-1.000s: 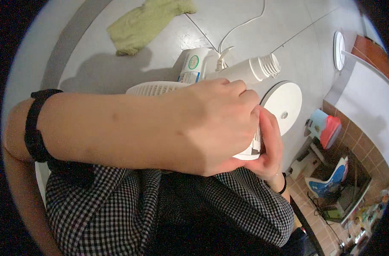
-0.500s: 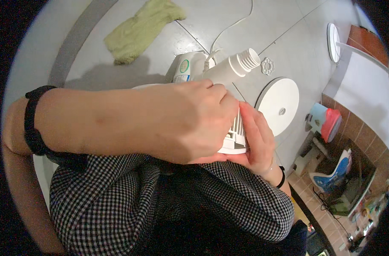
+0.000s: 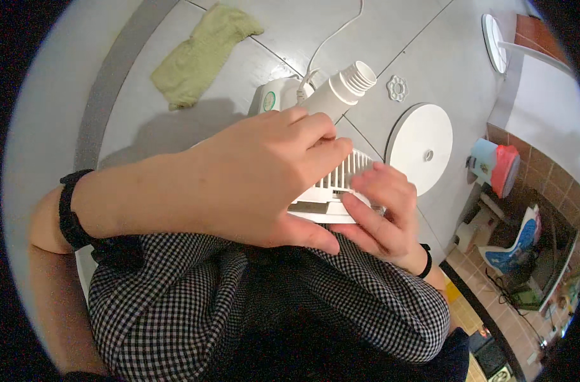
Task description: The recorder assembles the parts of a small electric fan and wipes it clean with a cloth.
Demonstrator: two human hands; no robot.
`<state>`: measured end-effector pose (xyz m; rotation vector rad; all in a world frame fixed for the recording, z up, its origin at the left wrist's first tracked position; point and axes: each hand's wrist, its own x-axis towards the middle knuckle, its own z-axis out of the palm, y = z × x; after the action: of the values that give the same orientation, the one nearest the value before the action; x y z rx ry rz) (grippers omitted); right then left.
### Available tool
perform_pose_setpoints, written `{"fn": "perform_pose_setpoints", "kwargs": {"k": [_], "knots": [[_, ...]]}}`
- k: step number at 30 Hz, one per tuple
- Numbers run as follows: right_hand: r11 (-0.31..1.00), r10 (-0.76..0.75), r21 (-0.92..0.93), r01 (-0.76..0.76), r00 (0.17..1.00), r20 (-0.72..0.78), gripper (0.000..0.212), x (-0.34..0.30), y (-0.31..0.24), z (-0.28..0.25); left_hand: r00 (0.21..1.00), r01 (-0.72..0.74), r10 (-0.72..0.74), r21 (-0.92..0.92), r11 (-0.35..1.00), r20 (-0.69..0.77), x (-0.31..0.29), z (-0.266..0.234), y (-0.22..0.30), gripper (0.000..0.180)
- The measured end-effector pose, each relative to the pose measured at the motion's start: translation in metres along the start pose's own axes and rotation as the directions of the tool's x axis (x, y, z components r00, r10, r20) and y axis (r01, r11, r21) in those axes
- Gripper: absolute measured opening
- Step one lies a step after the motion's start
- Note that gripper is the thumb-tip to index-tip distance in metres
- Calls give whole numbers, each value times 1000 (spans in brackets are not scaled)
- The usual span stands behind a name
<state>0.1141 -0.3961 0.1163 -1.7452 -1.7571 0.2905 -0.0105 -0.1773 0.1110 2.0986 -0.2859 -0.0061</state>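
Above my lap is a white slatted plastic part (image 3: 350, 167), with a narrow recess along its near side. My left hand (image 3: 258, 169) reaches across it from the left, fingers curled over the top and thumb stretched along the near edge. Bent fingers of my right hand (image 3: 391, 213) hold its right end, one digit pressed on the rim by the recess. Just beyond, a white tube (image 3: 341, 90) with a threaded end points up to the right, beside a white body (image 3: 278, 94) with a cord. My left hand hides part of the slatted piece.
A scalloped white ring (image 3: 397, 88) and a round white disc (image 3: 419, 148) with a small central hole lie on the grey tiled floor to the right. A crumpled green cloth (image 3: 201, 60) lies at the far left. A bin with a red liner (image 3: 505, 169) stands farther right.
My left hand has shifted, its thumb now stretched out, and more of the slatted part shows. My right fingers have bent in at its right end. The view has moved slightly.
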Motion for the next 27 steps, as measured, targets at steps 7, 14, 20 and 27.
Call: {"fn": "perform_pose_setpoints", "kwargs": {"k": [7, 14, 20, 27], "knots": [[998, -45, 38, 46, 999, -24, 41, -7, -6, 0, 990, -137, 137, 1, 991, 18, -1, 5, -17, 82], [998, -17, 65, 19, 999, -37, 38, -8, -12, 2, 990, -116, 119, -39, 992, 69, -2, 5, -27, 80], [997, -67, 37, 69, 996, -55, 36, -2, -12, 0, 990, -132, 134, -50, 990, 47, 1, -2, -17, 84], [985, 168, -34, -167, 986, 3, 36, -3, -20, -7, 994, -105, 106, -20, 994, 24, -2, 3, -15, 90]]}}
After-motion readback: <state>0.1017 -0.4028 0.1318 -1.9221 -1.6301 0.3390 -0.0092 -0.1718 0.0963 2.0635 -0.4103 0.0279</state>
